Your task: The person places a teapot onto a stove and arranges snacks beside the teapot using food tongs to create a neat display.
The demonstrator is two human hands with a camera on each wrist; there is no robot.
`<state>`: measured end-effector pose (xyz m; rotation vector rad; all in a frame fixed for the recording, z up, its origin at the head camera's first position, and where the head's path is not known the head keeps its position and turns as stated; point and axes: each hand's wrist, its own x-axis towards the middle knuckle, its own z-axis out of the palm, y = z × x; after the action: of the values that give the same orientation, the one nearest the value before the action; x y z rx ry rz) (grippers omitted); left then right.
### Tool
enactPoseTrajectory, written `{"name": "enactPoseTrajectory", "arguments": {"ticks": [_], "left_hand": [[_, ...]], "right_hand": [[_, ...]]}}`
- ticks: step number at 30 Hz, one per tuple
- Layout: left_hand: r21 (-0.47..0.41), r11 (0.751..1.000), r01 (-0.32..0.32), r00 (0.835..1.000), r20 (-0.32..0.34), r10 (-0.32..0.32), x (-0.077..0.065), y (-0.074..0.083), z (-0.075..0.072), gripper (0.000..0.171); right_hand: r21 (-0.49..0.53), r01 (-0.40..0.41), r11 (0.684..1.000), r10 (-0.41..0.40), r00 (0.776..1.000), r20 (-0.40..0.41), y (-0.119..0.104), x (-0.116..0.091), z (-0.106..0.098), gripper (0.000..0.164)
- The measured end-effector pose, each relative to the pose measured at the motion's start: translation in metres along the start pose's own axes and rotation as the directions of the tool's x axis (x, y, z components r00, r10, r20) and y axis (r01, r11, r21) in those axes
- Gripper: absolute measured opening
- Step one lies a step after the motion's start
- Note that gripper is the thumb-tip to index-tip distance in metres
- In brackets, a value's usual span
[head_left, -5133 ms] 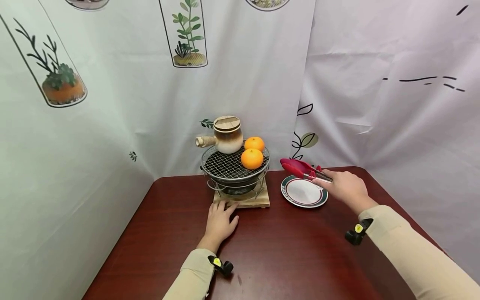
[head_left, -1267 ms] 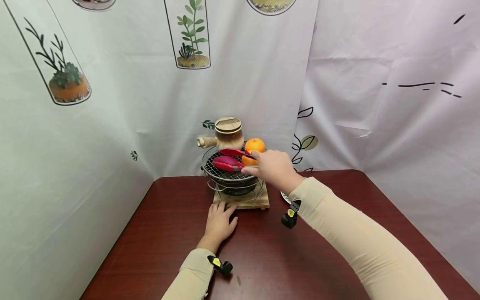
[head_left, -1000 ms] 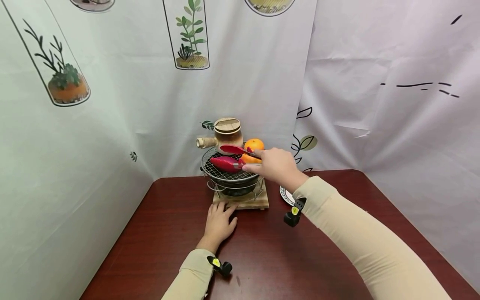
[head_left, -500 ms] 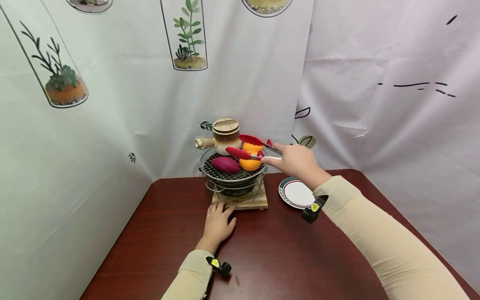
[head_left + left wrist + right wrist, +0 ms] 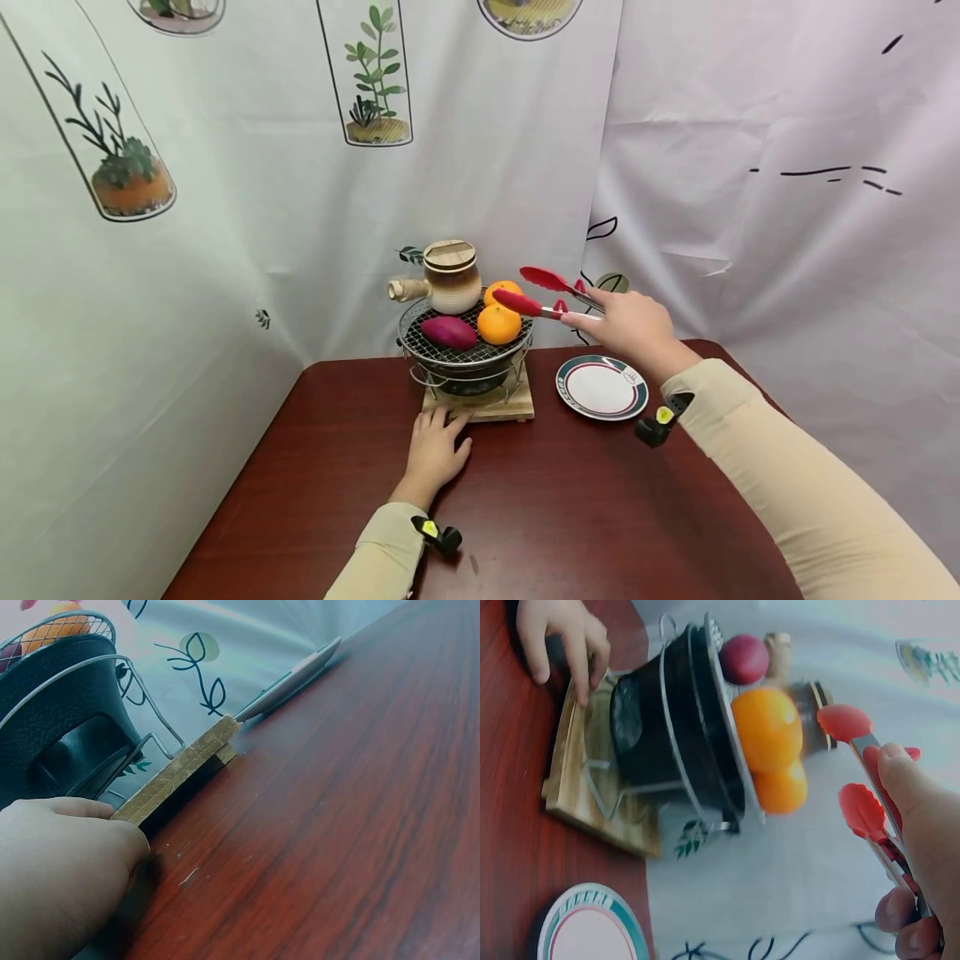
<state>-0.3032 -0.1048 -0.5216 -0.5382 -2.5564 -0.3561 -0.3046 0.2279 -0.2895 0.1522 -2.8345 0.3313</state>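
My right hand [image 5: 637, 325] holds red-tipped metal tongs [image 5: 520, 302], their tips spread apart with nothing between them, up and to the right of the grill. On the round wire grill [image 5: 457, 353] lies a smooth purple oval, pointed at one end, like a sweet potato [image 5: 450, 332]. Two oranges sit beside it: the front orange [image 5: 498, 325] and the rear orange [image 5: 501, 292], partly hidden. A lidded pot [image 5: 453, 283] with a side handle stands behind them. My left hand [image 5: 435, 454] rests its extended fingers on the front edge of the wooden board [image 5: 495, 410] under the grill.
A white plate [image 5: 600, 390] with a green and red rim lies on the dark red table [image 5: 570, 500], right of the board. A printed cloth [image 5: 510, 167] hangs close behind the table and at both sides.
The tongs carried the purple oval from over the plate to the grill and let it go there. They then opened and moved right. My left hand has stayed on the board.
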Motion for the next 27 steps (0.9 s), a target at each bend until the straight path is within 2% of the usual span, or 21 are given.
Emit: {"name": "enactPoseTrajectory", "arguments": {"ticks": [7,27], "left_hand": [[0.012,1.0,-0.01,0.999,-0.032,0.01,-0.001,-0.002,0.004,0.045],[0.008,1.0,0.0,1.0,-0.028,0.0,-0.001,0.0,0.003,0.043]], "right_hand": [[-0.021,-0.032,0.999,0.032,0.999,-0.011,0.033,-0.008,0.0,0.105],[-0.011,-0.175,0.985,0.175,0.985,0.01,0.129,-0.041,-0.001,0.107]]}}
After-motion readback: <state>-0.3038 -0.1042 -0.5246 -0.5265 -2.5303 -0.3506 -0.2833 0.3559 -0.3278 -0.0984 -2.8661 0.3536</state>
